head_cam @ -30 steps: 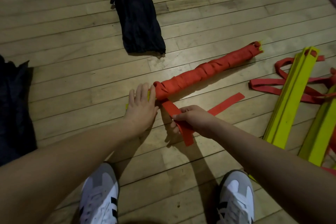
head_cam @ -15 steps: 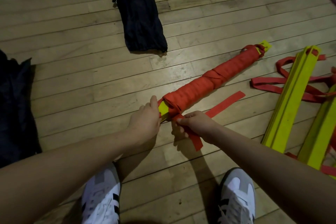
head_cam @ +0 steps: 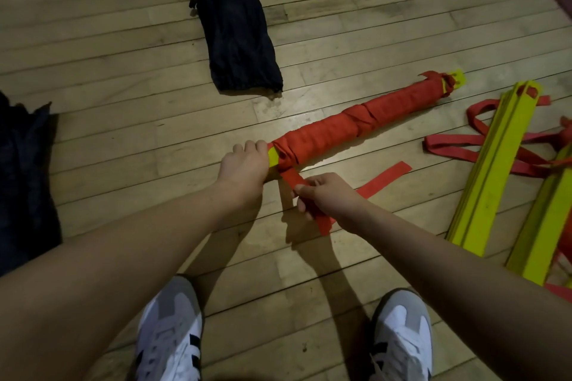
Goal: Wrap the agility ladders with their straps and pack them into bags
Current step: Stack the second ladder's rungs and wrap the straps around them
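In the head view, two dark bags are lying on the wooden floor (head_cam: 123,139): the far bag (head_cam: 235,22) is stretching flat toward the top edge, and the left bag (head_cam: 24,182) is slumping at the left edge; what either is holding cannot be seen. One wrapped ladder (head_cam: 356,130), bound in red, is lying diagonally at centre, its yellow tip poking out at the far right end. The left hand (head_cam: 244,164) is gripping its near yellow end. The right hand (head_cam: 325,195) is pinching the loose red strap (head_cam: 380,179) just beside it. Two unwrapped yellow ladders (head_cam: 495,170) are lying at the right edge among tangled red straps. Two white shoes (head_cam: 170,334) are standing near, with bare floor between them and the bags.
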`<action>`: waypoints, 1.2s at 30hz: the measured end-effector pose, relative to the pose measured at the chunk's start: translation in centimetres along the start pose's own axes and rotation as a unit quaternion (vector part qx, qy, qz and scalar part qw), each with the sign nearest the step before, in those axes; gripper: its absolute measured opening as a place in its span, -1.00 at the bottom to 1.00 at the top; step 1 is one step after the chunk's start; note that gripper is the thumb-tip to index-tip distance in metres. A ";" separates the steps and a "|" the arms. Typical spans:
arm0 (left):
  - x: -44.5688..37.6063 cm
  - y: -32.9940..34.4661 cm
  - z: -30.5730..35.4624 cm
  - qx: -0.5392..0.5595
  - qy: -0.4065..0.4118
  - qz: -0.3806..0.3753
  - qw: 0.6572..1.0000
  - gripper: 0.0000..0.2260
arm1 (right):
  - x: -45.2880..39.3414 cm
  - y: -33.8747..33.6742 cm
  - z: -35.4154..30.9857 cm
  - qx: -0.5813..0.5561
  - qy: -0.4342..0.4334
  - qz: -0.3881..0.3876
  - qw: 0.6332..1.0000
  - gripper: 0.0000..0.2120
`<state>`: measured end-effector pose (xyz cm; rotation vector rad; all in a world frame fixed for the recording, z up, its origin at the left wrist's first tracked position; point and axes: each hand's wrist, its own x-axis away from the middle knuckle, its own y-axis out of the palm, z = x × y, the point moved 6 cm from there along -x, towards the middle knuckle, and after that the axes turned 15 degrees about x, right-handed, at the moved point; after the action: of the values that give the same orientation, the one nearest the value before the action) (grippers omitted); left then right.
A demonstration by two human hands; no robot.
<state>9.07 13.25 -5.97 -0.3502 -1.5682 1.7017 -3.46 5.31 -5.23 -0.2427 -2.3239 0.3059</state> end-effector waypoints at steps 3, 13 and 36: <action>0.0 0.0 0.2 -0.045 0.034 0.029 0.998 -0.63 | -0.2 -0.6 0.1 -0.043 0.008 -0.021 0.999 -0.87; 4.3 2.9 1.3 -0.074 0.140 0.072 0.985 -0.31 | 0.1 1.2 1.8 -0.030 0.050 -0.064 0.996 -0.91; 0.5 0.0 1.4 0.044 0.003 0.001 0.999 -0.29 | 1.8 1.2 2.4 -0.104 0.084 -0.028 0.991 -0.92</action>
<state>7.80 12.59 -5.53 -0.3118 -1.4833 1.7637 -6.37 6.59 -6.00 -0.2939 -2.1916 0.0128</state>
